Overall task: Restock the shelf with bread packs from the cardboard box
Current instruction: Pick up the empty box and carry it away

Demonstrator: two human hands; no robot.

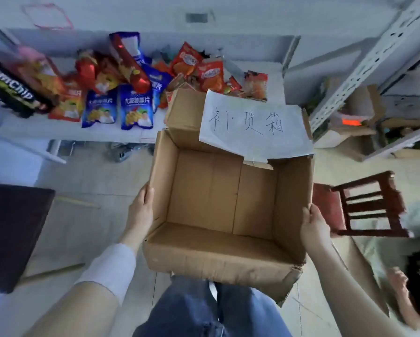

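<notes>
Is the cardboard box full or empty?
Empty: the box is open on top, and only its bare floor and walls show inside.

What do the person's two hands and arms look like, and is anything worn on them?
Both hands, the left hand and the right hand, are bare: no gloves, and no ring or watch shows. A white cloth band wraps the left forearm; whether it is a cuff or a bandage, I cannot tell. The right forearm is uncovered.

Bright, even, cool daylight; soft shadows; wide-angle bending at edges; slight overall blur.
</notes>
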